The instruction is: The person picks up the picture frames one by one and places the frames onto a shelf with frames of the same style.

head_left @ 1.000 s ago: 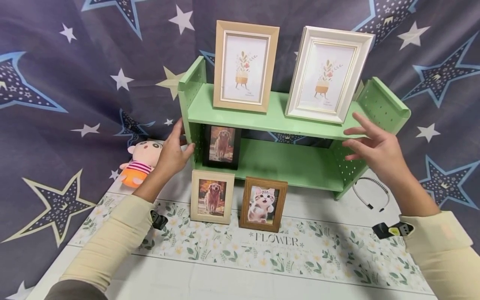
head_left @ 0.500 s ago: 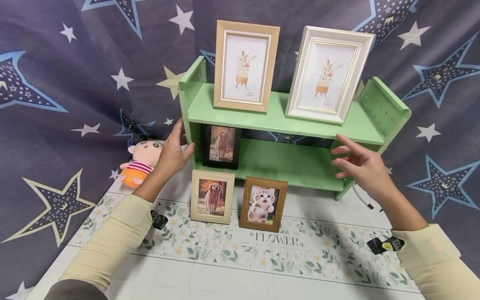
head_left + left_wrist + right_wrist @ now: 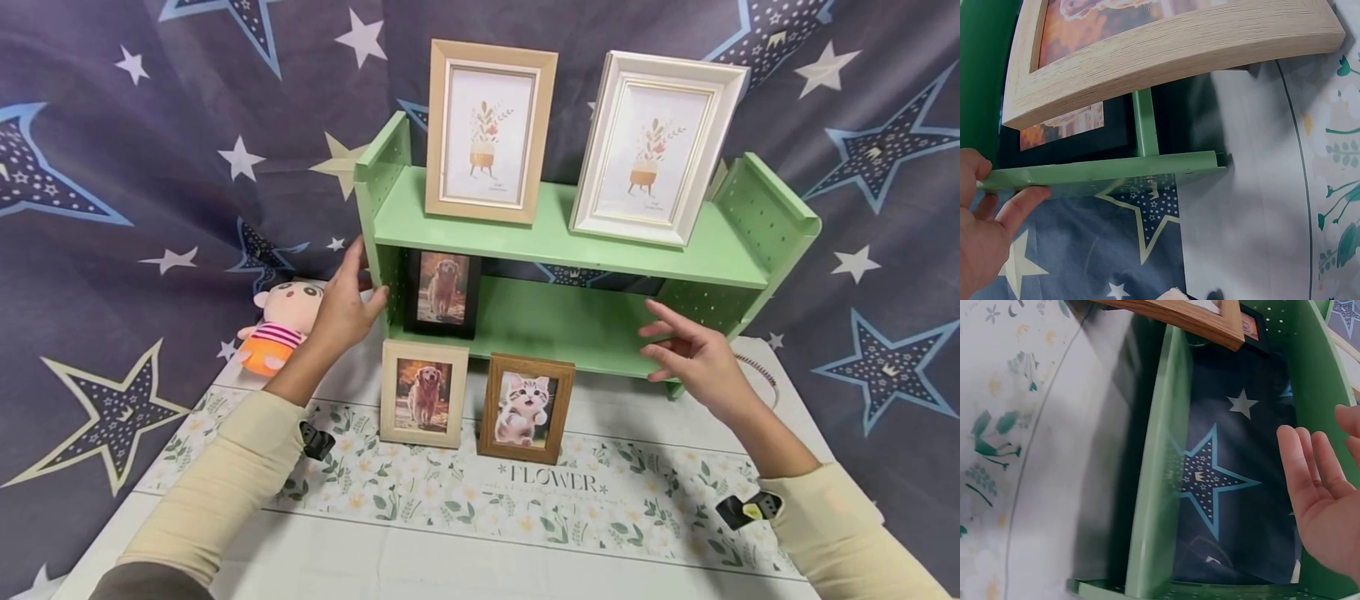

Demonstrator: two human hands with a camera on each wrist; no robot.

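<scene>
1. One shelf (image 3: 553,208), two tiers, stands on the tabletop (image 3: 390,558) toward its back edge.
2. Five frames in all. Two are on the top tier: tan frame (image 3: 491,133) left of its middle, white frame (image 3: 660,154) toward its right end.
3. One black frame (image 3: 443,292) stands at the lower tier's left end.
4. Two more stand on the tabletop before the shelf's front edge: pale frame (image 3: 423,396) left, brown frame (image 3: 527,408) right.
5. One doll (image 3: 281,325) near the tabletop's left edge; one hairband (image 3: 763,372) near its right edge.
6. Left grip (image 3: 347,307): clamped on the shelf's left side panel, its edge between the digits.
7. Right grip (image 3: 697,362): fingers apart, slightly bent, holding nothing, before the lower tier's right end.
</scene>
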